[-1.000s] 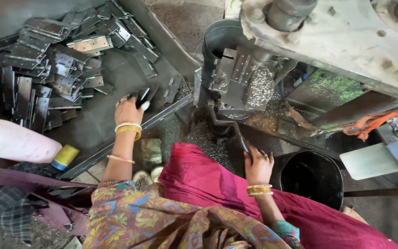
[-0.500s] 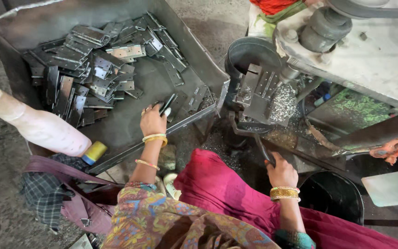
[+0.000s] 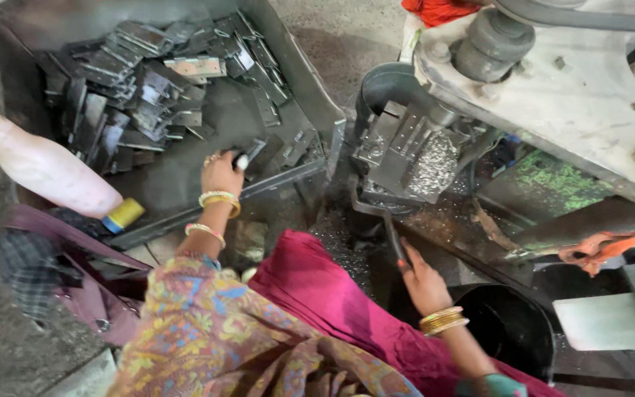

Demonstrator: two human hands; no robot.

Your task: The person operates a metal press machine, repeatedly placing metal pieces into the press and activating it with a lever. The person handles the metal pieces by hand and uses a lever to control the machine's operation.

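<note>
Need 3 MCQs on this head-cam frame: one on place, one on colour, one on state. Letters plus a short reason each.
1. Where is the left hand?
A. in the metal tray, on a flat metal piece
B. on the black bucket
C. on the lap

2. What colour is the cloth over the lap?
A. green
B. magenta
C. white

3. What is the right hand doing?
A. hanging free
B. lying flat on the floor
C. gripping the dark lever handle below the press

Answers:
1 A: the hand reaches into the tray, fingers on a piece beside the heap of metal pieces.
2 B: the fabric between the two arms is deep pink.
3 C: the fingers close round the lower end of the lever.
</note>
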